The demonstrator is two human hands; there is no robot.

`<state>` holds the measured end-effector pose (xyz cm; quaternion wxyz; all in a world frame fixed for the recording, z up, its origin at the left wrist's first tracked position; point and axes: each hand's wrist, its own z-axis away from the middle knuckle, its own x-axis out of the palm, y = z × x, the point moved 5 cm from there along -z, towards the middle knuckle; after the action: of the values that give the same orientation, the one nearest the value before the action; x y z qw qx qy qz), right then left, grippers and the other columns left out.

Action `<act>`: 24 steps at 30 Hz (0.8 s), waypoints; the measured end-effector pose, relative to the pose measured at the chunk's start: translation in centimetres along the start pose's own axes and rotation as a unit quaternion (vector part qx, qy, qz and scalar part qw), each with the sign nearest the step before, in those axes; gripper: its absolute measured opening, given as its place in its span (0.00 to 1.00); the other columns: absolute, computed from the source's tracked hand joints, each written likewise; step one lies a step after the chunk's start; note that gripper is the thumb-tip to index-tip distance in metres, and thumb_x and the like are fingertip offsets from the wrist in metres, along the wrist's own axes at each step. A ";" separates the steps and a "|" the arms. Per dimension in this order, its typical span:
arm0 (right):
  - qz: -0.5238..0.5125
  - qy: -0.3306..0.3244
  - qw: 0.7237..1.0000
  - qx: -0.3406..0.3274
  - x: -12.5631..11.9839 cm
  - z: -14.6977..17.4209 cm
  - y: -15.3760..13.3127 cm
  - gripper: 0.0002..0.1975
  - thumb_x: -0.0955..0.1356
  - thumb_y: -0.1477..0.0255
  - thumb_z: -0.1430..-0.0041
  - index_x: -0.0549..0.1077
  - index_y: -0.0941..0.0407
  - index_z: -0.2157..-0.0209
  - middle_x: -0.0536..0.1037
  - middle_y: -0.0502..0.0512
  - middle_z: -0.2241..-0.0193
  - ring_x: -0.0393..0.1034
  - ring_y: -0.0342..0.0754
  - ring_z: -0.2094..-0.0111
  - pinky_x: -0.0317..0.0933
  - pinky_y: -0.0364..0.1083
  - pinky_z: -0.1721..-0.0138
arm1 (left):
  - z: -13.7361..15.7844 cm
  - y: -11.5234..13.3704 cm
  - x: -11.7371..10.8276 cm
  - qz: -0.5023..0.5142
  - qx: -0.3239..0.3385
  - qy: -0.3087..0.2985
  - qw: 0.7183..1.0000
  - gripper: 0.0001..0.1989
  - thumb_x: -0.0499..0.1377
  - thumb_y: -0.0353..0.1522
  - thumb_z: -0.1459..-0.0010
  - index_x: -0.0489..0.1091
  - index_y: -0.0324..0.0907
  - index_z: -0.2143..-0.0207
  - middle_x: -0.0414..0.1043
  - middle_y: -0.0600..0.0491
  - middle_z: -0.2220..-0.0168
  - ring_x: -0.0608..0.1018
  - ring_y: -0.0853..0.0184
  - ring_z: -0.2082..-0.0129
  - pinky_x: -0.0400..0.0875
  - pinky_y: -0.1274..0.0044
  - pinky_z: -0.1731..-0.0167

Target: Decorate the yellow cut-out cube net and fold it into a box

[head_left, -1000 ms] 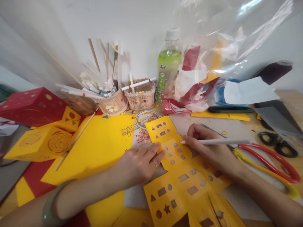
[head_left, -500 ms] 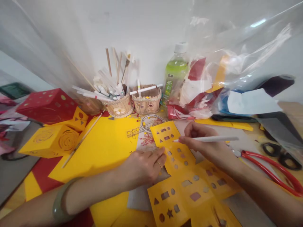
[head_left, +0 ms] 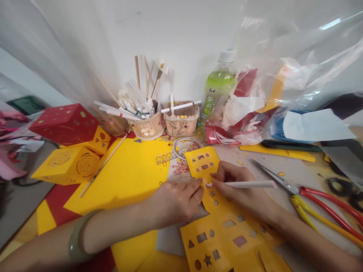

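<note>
My right hand (head_left: 236,179) pinches a slim white pen (head_left: 252,184) with a pinkish end. Its tip points left at a yellow cut-out sheet (head_left: 211,194) with rows of small holes: triangles, rectangles, stars and rounded shapes. My left hand (head_left: 180,198), with a ring on a finger and a green bangle on the wrist, rests on that sheet's left edge. Its fingers lie extended and hold nothing, close to the pen tip. The sheet folds out toward me into further panels with similar holes, and my right forearm hides part of them.
Red-handled scissors (head_left: 326,194) and a yellow handle (head_left: 303,211) lie to the right. Two decorated baskets (head_left: 181,126) and a green-drink bottle (head_left: 218,87) stand behind. Left are a red box (head_left: 64,124), a yellow box (head_left: 66,166) and yellow paper (head_left: 127,170).
My right hand and the pen tip have moved down the sheet to a lower group of holes. My left hand stays on the edge. The view has shifted slightly.
</note>
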<state>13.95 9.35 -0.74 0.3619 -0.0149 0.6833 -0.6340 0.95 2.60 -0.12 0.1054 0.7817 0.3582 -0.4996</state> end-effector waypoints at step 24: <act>0.030 0.006 0.999 -0.010 0.0 0.0 -0.2 0.11 0.63 0.73 0.50 0.56 0.55 0.81 0.58 0.45 0.83 0.50 0.39 0.80 0.45 0.40 0.82 | 0.0 -0.1 0.0 -0.004 0.015 -0.016 1.000 0.15 0.44 0.25 0.41 0.70 0.34 0.61 0.74 0.45 0.58 0.75 0.70 0.77 0.68 0.80 0.83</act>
<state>13.86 9.28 -0.57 0.3765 0.0055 0.6916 -0.6164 0.89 2.63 -0.11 0.0975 0.7735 0.3527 -0.5175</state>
